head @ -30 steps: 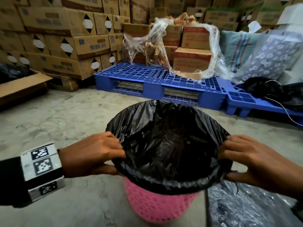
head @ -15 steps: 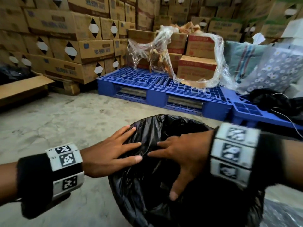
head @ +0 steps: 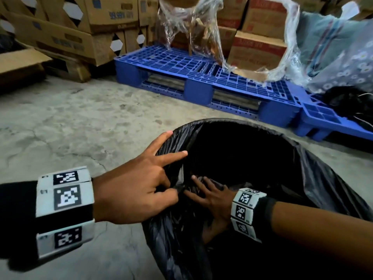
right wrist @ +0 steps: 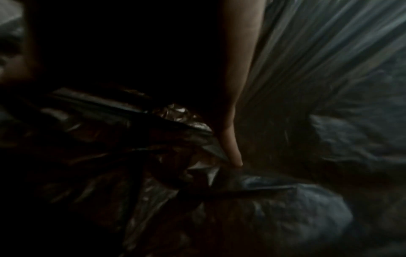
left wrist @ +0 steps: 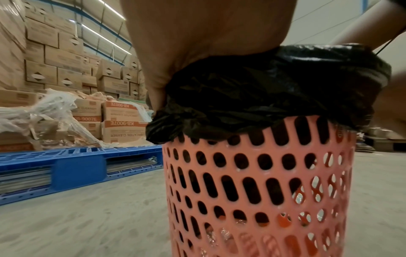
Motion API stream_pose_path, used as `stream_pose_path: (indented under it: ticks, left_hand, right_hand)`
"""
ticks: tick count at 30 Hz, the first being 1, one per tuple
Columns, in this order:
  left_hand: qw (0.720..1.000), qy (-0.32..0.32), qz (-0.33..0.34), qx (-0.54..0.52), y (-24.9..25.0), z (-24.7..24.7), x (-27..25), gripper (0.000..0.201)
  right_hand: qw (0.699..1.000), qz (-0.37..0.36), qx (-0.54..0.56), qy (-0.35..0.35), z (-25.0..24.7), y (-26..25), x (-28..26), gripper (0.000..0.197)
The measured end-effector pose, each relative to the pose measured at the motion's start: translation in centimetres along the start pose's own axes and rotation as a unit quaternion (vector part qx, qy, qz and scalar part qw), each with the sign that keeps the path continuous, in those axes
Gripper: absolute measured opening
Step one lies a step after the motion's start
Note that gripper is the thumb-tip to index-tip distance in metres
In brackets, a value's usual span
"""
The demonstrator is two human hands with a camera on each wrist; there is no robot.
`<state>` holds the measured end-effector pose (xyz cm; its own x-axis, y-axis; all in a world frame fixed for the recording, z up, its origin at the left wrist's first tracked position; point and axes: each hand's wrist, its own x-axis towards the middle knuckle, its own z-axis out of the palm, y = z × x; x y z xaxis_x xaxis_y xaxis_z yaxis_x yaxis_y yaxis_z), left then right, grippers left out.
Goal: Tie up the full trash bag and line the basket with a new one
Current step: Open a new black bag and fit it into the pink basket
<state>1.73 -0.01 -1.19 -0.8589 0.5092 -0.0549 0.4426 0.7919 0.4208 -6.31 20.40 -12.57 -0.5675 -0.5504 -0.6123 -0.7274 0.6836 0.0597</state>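
Head view: a concrete floor [head: 66, 122] runs back to a blue pallet [head: 201, 77] and stacked cardboard boxes [head: 84, 27]; loose clear plastic wrap [head: 203, 33] drapes over the cartons on the pallet. The black bag [head: 314, 174] sits open-mouthed in the foreground. The left hand [head: 139, 190] pinches the bag's left rim between thumb and curled fingers, with two fingers extended straight. The right hand [head: 212, 201] reaches down inside the bag, fingers spread flat against the liner.

Left wrist view: the bag [left wrist: 274, 90] is folded over the rim of a pink perforated basket [left wrist: 259, 187] standing on the floor [left wrist: 87, 217]. The left hand [left wrist: 197, 40] grips the folded edge.

Right wrist view: dark interior. One straight finger [right wrist: 232, 147] of the right hand presses crumpled black film [right wrist: 307, 200]; the other fingers probably lie in shadow and cannot be confirmed.
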Motion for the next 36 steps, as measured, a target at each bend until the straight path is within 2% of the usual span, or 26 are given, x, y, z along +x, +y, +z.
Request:
stream_pose_path:
  ticks: [3,6,9,12,14,16,18,21,23,25,27,29,30,32,33,36]
  left_hand:
    - [1.0,0.018,0.006,-0.008,-0.2,0.2,0.1,0.054]
    - [0.999,0.03,0.004,-0.017,-0.1,0.3,0.0,0.052]
    - [0.999,0.031,0.007,-0.013,-0.2,0.5,0.1,0.047]
    - [1.0,0.025,0.012,-0.007,-0.6,0.6,0.2,0.042]
    - [1.0,0.016,0.014,-0.021,-0.9,0.6,0.2,0.037]
    - [0.999,0.009,0.015,-0.046,-1.1,0.3,0.6,0.032]
    - [0.998,0.007,0.025,-0.06,-1.5,-0.2,1.4,0.031]
    - [0.998,0.009,0.048,-0.045,-2.5,-0.6,2.6,0.032]
    - [0.997,0.019,0.059,-0.043,-3.0,-0.3,3.0,0.037]
    - [0.996,0.02,0.07,-0.043,-3.3,0.0,3.1,0.039]
    - [0.996,0.019,0.076,-0.04,-3.3,0.0,3.0,0.041]
    - [0.997,0.016,0.067,-0.041,-3.3,0.0,3.0,0.043]
    - [0.997,0.016,0.069,-0.045,-3.3,-0.1,2.9,0.044]
    - [0.995,0.02,0.073,-0.062,-3.3,-0.1,3.0,0.042]
    - [0.995,0.024,0.069,-0.074,-3.2,-0.1,2.9,0.042]
    - [0.99,0.078,0.042,-0.107,-2.7,-0.2,2.5,0.064]
  right_hand:
    - [1.0,-0.003,0.027,-0.003,1.0,0.0,0.5,0.123]
    - [0.999,-0.015,0.024,-0.023,1.6,0.0,0.8,0.124]
    - [0.999,-0.018,0.015,-0.044,2.4,-0.3,1.5,0.134]
    - [0.997,-0.014,0.016,-0.078,2.0,-0.3,1.8,0.122]
    - [0.996,-0.019,0.005,-0.091,0.3,-0.3,1.4,0.122]
    - [0.997,-0.019,0.009,-0.073,-3.0,0.3,-0.2,0.092]
    - [0.996,-0.026,0.07,-0.044,-6.2,1.4,-2.1,0.067]
    - [0.988,-0.021,0.154,-0.025,-9.4,2.8,-6.0,0.058]
    - [0.992,0.014,0.123,-0.032,-10.5,4.2,-9.5,0.062]
    - [0.99,0.102,0.08,-0.061,-9.8,5.8,-13.7,0.067]
    - [0.975,0.189,0.025,-0.113,-8.0,6.4,-16.9,0.068]
    - [0.964,0.222,-0.03,-0.145,-5.8,6.2,-18.7,0.076]
    - [0.964,0.225,-0.037,-0.137,-5.0,5.9,-19.5,0.08]
    - [0.976,0.204,-0.008,-0.075,-4.6,5.2,-21.2,0.087]
    - [0.98,0.193,0.013,-0.04,-4.7,4.8,-22.0,0.098]
    - [0.973,0.222,0.043,0.047,-3.8,4.7,-24.6,0.122]
